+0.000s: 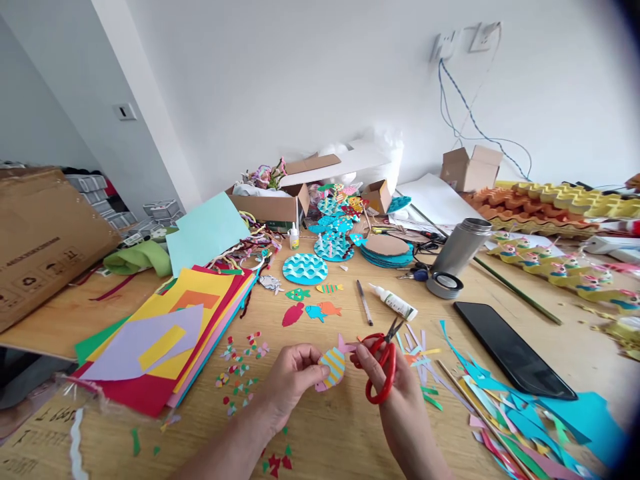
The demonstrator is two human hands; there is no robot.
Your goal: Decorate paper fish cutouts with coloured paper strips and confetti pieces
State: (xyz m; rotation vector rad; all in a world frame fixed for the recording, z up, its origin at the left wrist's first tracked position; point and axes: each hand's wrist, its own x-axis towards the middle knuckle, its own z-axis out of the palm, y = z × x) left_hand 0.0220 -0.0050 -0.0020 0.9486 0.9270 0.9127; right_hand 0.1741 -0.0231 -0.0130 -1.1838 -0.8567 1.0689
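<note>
Both hands are low in the middle of the view, just above the tabletop (320, 427). The left hand (287, 373) has its grip closed on a paper fish (333, 367), thumb on top and fingers behind. The fish is pink with a yellow body and blue stripes, and its tail points to about 1 o'clock. It's held up off the wood, right between the two hands.

The right hand (400, 400) sits at the fish's 3 o'clock. Its grip is through the red handles of the scissors (383, 363). The blades are a little apart and aim at 1 o'clock, away from the fish, and the handles are just beside the tail.

Around the hands:
- 12 o'clock: three small cut-out fish (313, 311), and past them a blue wave disc (305, 269)
- 1 o'clock: a pen (364, 301) and a glue bottle (395, 301), both lying flat
- 2 o'clock: a steel flask (460, 247) tipped over its lid
- 3 o'clock: a black phone (513, 350), with a mess of paper strips (510, 417) below it
- 9 o'clock: confetti scraps (240, 373), then a fanned stack of coloured paper (165, 333)
</note>
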